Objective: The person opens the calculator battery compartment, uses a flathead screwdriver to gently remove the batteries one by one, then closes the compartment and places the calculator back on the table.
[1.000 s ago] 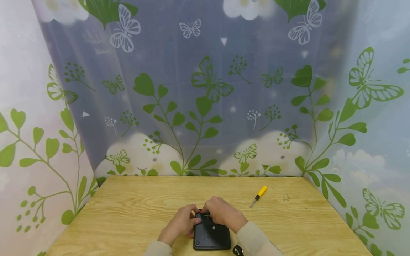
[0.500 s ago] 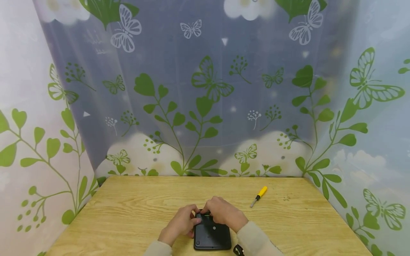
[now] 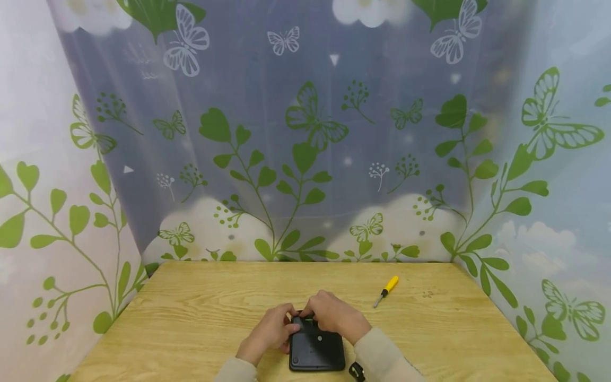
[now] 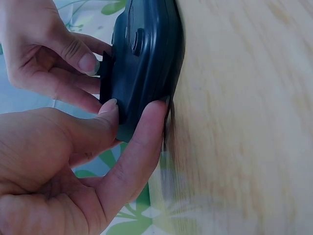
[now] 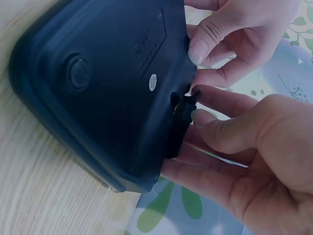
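"At the near side of the surface (image 3: 215,286), what is listed closest to you?"

"Item one: small black object (image 3: 357,371), lower right, beside your right sleeve (image 3: 387,354); kind unclear. Item two: black device (image 3: 317,356), directly before you, underside up, showing a round foot (image 5: 77,73) and a pale sticker (image 5: 153,82). Outline near square in the head view; allowing for foreshortening, its long axis probably runs away from you. Far edge apparently tilted up."

"And your left hand (image 3: 271,330)?"

"Fingers nearly closed, gripping the device's far left corner: thumb on the upturned underside, a finger along the rim below."

"Your right hand (image 3: 331,317)?"

"Arched over the far part. Thumb and forefinger close together, pinching a small black flap (image 5: 186,111); other fingers bent about the device's edge."

"Which relation governs?"

"Flap to right fingers. It stands at the device's far edge, right at your thumb tip, so your right hand is the nearer; your left is just beside it, at the corner."

"Beyond those?"

"One screwdriver (image 3: 385,292), yellow-and-black handle, lying apart, beyond and right of your right hand, shaft slanting back toward you and leftward. Farther right, small specks (image 3: 427,294), too small to identify. Last, behind the surface: one curtain (image 3: 353,175), printed with butterflies and leaves."
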`<move>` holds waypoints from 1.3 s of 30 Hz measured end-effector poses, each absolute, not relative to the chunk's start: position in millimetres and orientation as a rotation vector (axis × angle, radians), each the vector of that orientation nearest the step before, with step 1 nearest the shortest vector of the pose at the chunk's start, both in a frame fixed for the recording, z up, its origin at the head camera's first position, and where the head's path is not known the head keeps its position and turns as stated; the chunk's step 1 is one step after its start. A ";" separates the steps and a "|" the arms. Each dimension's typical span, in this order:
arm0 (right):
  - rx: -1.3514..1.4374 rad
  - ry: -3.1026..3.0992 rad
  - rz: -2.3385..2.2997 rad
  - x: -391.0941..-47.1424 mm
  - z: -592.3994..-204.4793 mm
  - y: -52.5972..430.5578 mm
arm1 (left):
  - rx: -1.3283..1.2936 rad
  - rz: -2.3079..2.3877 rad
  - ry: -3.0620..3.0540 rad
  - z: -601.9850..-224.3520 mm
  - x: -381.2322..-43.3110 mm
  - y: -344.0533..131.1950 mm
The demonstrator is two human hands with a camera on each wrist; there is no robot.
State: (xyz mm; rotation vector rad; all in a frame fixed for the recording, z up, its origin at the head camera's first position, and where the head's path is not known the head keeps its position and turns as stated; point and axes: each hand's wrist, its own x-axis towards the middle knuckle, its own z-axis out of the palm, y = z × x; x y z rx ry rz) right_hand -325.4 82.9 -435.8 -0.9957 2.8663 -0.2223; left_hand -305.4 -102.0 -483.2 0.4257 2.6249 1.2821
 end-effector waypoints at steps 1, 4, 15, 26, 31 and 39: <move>-1.004 2.864 -0.223 -325.7 -435.4 83.0 | 0.428 1.282 2.627 -482.7 -305.4 -102.3; -1.033 2.856 -0.225 -326.5 -434.1 83.2 | 0.440 1.288 2.631 -481.2 -305.6 -103.4; -1.060 2.853 -0.228 -327.1 -429.9 82.2 | 0.461 1.305 2.633 -478.7 -305.8 -105.3; -1.069 2.859 -0.244 -328.0 -434.8 84.8 | 0.462 1.309 2.622 -479.5 -305.9 -104.1; -1.083 2.872 -0.262 -327.3 -436.5 86.5 | 0.471 1.323 2.610 -481.5 -305.8 -103.9; -1.096 2.861 -0.270 -328.8 -441.2 86.8 | 0.480 1.315 2.616 -483.3 -304.8 -104.7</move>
